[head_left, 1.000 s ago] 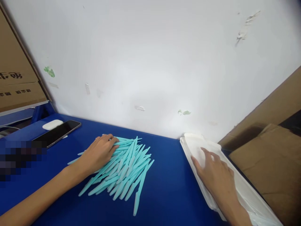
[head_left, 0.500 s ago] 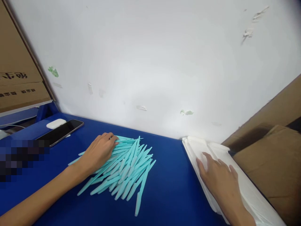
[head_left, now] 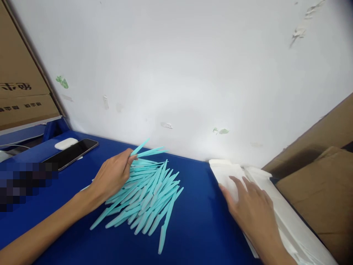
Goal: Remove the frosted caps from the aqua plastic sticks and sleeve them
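My left hand [head_left: 116,171] is closed on a few thin turquoise eyebrow razors [head_left: 149,151], their tips pointing up and to the right. Below and beside it, a loose pile of the same razors [head_left: 149,198] with pale blade covers lies on the blue table [head_left: 204,221]. On the right, my right hand [head_left: 252,209] rests with fingers apart on a flat white plastic bag [head_left: 224,171]. Its thumb reaches the bag's left edge. Another white bag [head_left: 298,224] lies partly under and beside it.
A dark phone [head_left: 78,151] and a white rounded case [head_left: 66,143] sit at the back left. A white wall [head_left: 176,73] rises behind the table. Cardboard boxes stand at the left [head_left: 24,73] and at the right [head_left: 317,191].
My left hand has lifted a few razors off the back of the pile, tips raised. My right hand has moved slightly left, and the top white bag has slid left with it.
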Tool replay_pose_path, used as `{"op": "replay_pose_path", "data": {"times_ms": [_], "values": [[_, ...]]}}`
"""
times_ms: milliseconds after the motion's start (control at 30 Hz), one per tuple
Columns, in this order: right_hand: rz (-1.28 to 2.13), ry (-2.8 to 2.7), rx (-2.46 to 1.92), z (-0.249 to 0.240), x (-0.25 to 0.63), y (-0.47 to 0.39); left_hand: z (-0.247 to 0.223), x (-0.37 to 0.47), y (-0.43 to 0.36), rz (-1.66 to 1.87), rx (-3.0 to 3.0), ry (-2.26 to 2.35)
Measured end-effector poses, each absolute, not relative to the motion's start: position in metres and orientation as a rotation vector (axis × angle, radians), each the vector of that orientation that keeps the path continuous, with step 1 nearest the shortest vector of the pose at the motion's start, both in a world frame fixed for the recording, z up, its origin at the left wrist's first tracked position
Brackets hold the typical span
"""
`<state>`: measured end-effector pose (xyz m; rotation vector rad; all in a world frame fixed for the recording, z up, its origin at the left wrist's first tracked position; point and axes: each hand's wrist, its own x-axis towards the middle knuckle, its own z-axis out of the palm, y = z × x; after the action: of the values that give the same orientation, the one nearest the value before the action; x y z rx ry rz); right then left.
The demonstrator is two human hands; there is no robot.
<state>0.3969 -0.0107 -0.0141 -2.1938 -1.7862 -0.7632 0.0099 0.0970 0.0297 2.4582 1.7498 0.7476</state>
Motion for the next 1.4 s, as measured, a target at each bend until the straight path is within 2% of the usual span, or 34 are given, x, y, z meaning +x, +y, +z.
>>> {"op": "replay_pose_path", "data": {"times_ms": [100, 233, 600, 800, 1000, 1200, 1400], "values": [[-0.829, -1.764, -2.316, -0.028, 0.400, -0.011, 0.031, 0.013, 0.094, 0.802, 2.427, 1.709], [-0.711, -1.803, -2.397, -0.027, 0.401, -0.010, 0.030, 0.014, 0.090, 0.791, 2.392, 1.646], [-0.546, -1.891, -1.990, -0.008, 0.388, -0.008, 0.023, 0.012, 0.091, 0.761, 2.383, 1.398], [-0.477, -1.958, -1.900, -0.008, 0.377, -0.010, 0.030, 0.011, 0.093, 0.693, 2.433, 1.494], [-0.443, -2.017, -1.871, -0.012, 0.374, -0.009, 0.037, 0.014, 0.093, 0.679, 2.232, 1.549], [-0.431, -2.059, -1.831, -0.016, 0.372, -0.010, 0.030, 0.011, 0.100, 0.849, 2.190, 1.522], [-0.447, -2.068, -1.848, -0.020, 0.373, -0.009, 0.032, 0.006, 0.107, 0.988, 1.875, 1.244]]}}
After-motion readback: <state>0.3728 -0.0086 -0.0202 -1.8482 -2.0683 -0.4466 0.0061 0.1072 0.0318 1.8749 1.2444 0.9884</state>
